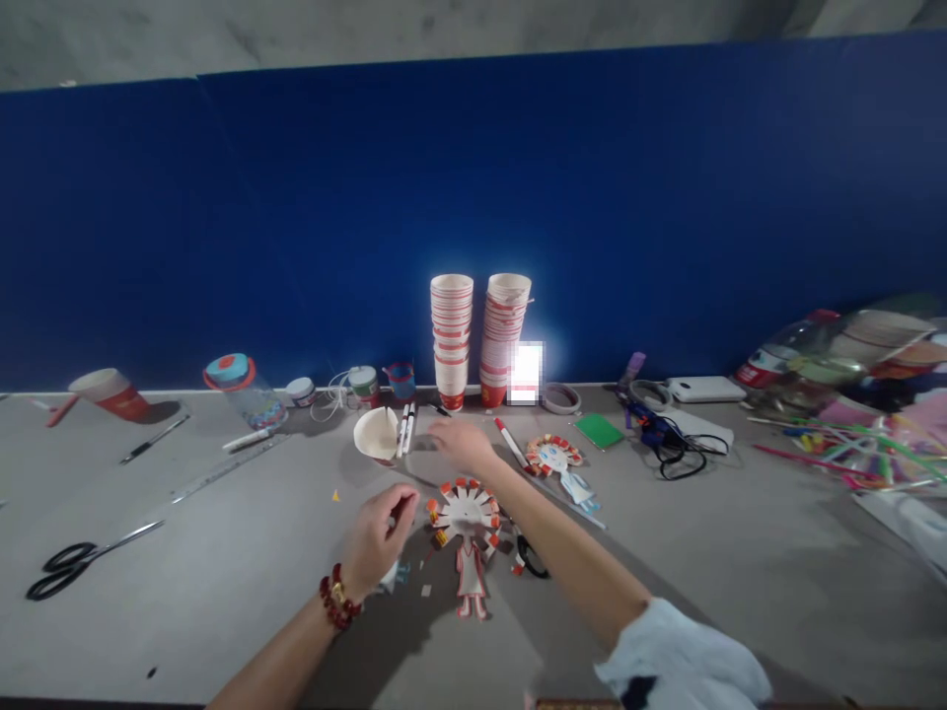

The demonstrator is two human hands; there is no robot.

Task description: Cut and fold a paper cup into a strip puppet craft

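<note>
In front of me lies a paper doll [471, 577] with a white face disc and a fringe of red-tipped strips cut from a paper cup. My left hand [381, 537] hovers at its left, fingers curled in, with nothing seen in them. Beyond the doll, my right hand [463, 444] reaches forward over the table, fingers stretched out and holding nothing I can see. Nearest to it are two white markers [406, 430] and a dark pen [439, 409]. A cut paper cup [376, 435] sits left of the markers. Partly hidden scissors [531, 558] lie under my right forearm.
Two tall stacks of paper cups [451, 340] stand against the blue partition [332, 217]. A second paper doll [554, 456], a red-capped marker [509, 439] and a glue gun [658, 426] are rightward. Scissors [96, 555], a ruler [226, 468] and a jar [244, 390] are leftward.
</note>
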